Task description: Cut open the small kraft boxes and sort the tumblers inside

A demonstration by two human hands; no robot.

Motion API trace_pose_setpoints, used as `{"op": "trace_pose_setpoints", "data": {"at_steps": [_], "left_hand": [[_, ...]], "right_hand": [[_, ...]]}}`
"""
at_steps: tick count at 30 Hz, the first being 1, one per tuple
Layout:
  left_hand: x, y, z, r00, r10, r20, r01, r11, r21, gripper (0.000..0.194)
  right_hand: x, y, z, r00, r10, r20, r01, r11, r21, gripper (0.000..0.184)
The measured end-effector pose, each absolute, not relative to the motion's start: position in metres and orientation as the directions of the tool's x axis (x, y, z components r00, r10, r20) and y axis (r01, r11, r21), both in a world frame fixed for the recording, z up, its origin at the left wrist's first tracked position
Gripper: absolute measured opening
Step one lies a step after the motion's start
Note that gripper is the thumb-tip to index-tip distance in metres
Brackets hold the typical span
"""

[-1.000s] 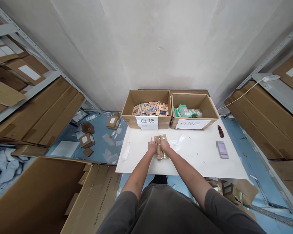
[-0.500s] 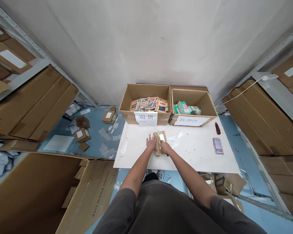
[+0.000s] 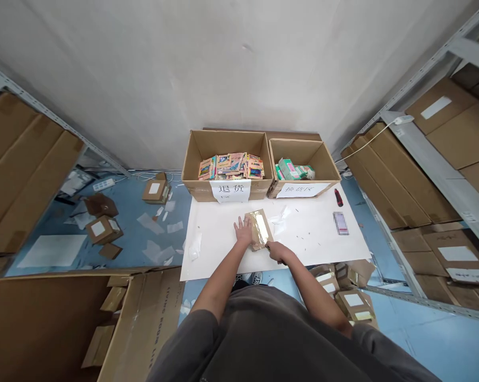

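Observation:
A small flat cardboard box (image 3: pixel 259 228) with a white label and shiny tape lies on the white table (image 3: pixel 223 262) in front of me. My left hand (image 3: pixel 243 231) is open, its fingers spread against the left side of the box. At the box's near right corner, my right hand (image 3: pixel 278 252) is closed. A small dark tip shows at its fingers, but I cannot make out what the hand holds. Crumpled white paper (image 3: pixel 279 218) lies just right of the box.
Behind stand a carton (image 3: pixel 187 183) of colourful packs and another carton (image 3: pixel 334 172) with green-and-white boxes. A red and black utility knife (image 3: pixel 338 198) and a blurred purple item (image 3: pixel 340 223) lie at right. Shelves with cartons flank the table; small boxes (image 3: pixel 104 229) and scraps litter the floor.
My right hand has moved from on top of the box to its near right corner, uncovering the label. The left hand stays at the left side. The view has turned to the right.

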State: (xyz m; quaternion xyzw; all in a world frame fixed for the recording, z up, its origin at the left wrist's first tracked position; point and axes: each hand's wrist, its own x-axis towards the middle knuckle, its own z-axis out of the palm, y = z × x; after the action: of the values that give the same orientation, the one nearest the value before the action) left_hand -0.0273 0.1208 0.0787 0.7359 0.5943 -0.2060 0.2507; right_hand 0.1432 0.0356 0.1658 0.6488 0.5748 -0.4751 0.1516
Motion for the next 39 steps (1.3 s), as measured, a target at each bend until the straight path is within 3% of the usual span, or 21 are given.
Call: {"op": "trace_pose_setpoints", "data": {"at_steps": [3,5,7,9,15,18,22,25,29,34,39], "left_hand": [[-0.034,0.118,0.080,0.355,0.798,-0.487,0.935,-0.306,0.180,0.137],[-0.040,0.117,0.082,0.544,0.744,-0.387,0.839,-0.480,0.258,0.114],[-0.045,0.117,0.085,0.724,0.619,-0.305,0.690,-0.638,0.342,0.084],[-0.047,0.118,0.089,0.821,0.507,-0.262,0.571,-0.720,0.394,0.068],[-0.032,0.123,0.096,0.833,0.468,-0.294,0.547,-0.773,0.321,0.076],[-0.020,0.125,0.095,0.805,0.498,-0.322,0.586,-0.751,0.304,0.062],[-0.017,0.127,0.098,0.815,0.495,-0.301,0.570,-0.778,0.265,0.039],[-0.032,0.126,0.101,0.797,0.526,-0.296,0.597,-0.760,0.257,0.041],[-0.067,0.122,0.098,0.757,0.594,-0.272,0.654,-0.694,0.301,0.057],[-0.093,0.120,0.092,0.660,0.656,-0.366,0.751,-0.592,0.293,0.074],[-0.085,0.124,0.093,0.604,0.686,-0.407,0.797,-0.518,0.310,0.069]], "right_hand": [[0.159,0.037,0.158,-0.039,0.772,-0.635,0.817,-0.341,-0.464,0.059],[0.159,0.042,0.143,0.099,0.878,-0.468,0.797,-0.351,-0.492,0.066],[0.152,0.049,0.125,0.220,0.890,-0.401,0.790,-0.403,-0.463,0.075],[0.143,0.057,0.109,0.306,0.850,-0.430,0.777,-0.484,-0.403,0.084],[0.134,0.075,0.086,0.382,0.793,-0.474,0.821,-0.527,-0.220,0.090],[0.131,0.079,0.084,0.380,0.786,-0.488,0.836,-0.518,-0.184,0.089],[0.128,0.084,0.087,0.336,0.812,-0.478,0.847,-0.482,-0.224,0.090],[0.121,0.092,0.091,0.261,0.849,-0.460,0.865,-0.417,-0.278,0.091],[0.099,0.111,0.094,0.154,0.879,-0.451,0.902,-0.311,-0.299,0.096],[0.077,0.131,0.097,0.029,0.907,-0.419,0.913,-0.195,-0.359,0.095],[0.111,0.113,0.102,0.012,0.947,-0.320,0.766,-0.214,-0.606,0.066]]}}
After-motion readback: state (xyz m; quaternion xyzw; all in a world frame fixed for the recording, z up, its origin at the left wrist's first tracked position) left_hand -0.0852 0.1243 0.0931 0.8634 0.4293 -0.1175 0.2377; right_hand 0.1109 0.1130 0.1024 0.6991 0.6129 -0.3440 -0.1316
